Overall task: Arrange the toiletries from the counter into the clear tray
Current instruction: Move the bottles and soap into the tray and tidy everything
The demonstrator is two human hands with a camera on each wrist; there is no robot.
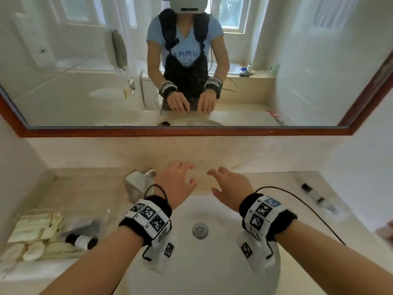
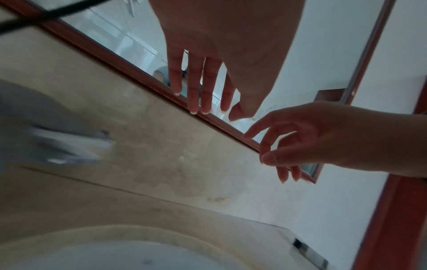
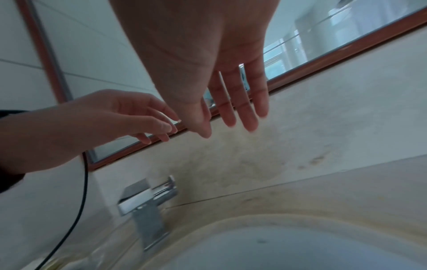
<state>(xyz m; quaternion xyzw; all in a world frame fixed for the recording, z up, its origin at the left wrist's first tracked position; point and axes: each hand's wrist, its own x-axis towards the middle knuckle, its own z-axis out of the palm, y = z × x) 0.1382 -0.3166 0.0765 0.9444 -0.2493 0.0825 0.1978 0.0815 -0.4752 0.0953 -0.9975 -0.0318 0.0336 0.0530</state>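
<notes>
Both hands hover over the sink and hold nothing. My left hand [image 1: 190, 174] has its fingers spread and relaxed; the left wrist view shows the fingers [image 2: 205, 91] straight. My right hand [image 1: 212, 181] is also spread, fingers [image 3: 242, 109] extended. The clear tray [image 1: 102, 220] sits on the left counter, with pale green packets [image 1: 36, 228] and a small black-capped bottle [image 1: 81, 241] lying in it. On the right counter lie small clear black-capped bottles [image 1: 311, 191], blurred, well away from both hands.
A chrome faucet [image 1: 138, 185] stands just left of my left hand. The white basin with its drain [image 1: 200, 230] lies below my wrists. A wood-framed mirror [image 1: 191, 132] runs above the beige backsplash. Something pink shows at the right edge [image 1: 386, 232].
</notes>
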